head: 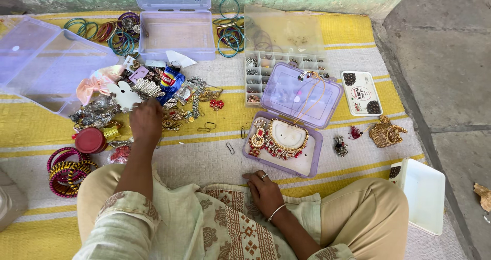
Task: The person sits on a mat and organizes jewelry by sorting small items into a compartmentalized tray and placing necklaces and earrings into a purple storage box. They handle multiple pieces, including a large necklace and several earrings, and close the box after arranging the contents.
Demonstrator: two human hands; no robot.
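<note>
Our left hand [146, 121] reaches into the jewellery heap [153, 93] on the mat [204, 157], palm down, fingers curled over the pieces at the near edge; whether it pinches any one piece we cannot tell, since the back of the hand hides the fingertips. The heap lies left of centre, a tangle of silver chains, earrings, a white card and a blue packet. We judge this to be the picking step of sorting: choosing one item out of the tangle. The next move calls for a fine pinch on a single piece and a slow lift, so chains do not drag along.

Our right hand [263, 191] rests flat on our lap, fingers loosely spread, holding nothing, just below the open lilac case [286, 163] with a red and gold necklace [276, 139] in it.

Beside the heap sit a red jar [90, 140] and, nearer us, stacked pink bangles [65, 170]. Further out are a clear divided organiser [266, 70], an open clear box [176, 32], green bangles [230, 35], a large empty box [46, 65] at left and a white tray [424, 193] at right.
</note>
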